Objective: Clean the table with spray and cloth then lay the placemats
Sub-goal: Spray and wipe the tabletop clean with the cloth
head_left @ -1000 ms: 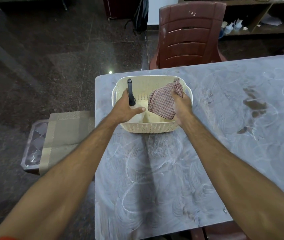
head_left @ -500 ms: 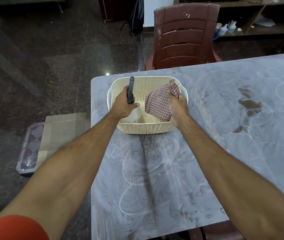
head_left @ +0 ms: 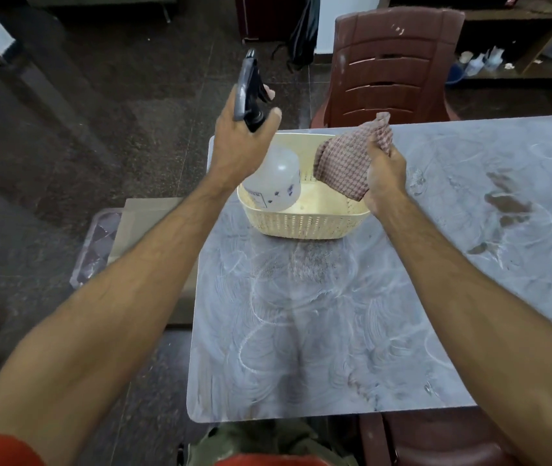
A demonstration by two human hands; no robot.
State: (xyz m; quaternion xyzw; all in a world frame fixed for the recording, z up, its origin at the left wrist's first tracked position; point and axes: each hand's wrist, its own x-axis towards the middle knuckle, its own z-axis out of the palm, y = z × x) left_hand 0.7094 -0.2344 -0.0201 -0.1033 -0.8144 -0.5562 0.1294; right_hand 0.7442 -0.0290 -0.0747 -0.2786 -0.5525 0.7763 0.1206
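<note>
- Left hand (head_left: 239, 146) grips the neck of the spray bottle (head_left: 276, 178), held above the cream basket (head_left: 304, 218)
- Right hand (head_left: 383, 173) clutches the checked cloth (head_left: 345, 163) over the basket's right rim
- Grey table (head_left: 318, 331) shows white swirls and dark smears
- Placemats (head_left: 140, 223) lie on a stool left of the table
- Brown chair (head_left: 395, 65) stands behind, on dark stone floor (head_left: 99, 112)

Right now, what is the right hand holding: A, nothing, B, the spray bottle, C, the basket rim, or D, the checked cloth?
D: the right hand grips the checked cloth above the basket, while the left hand holds the spray bottle.
</note>
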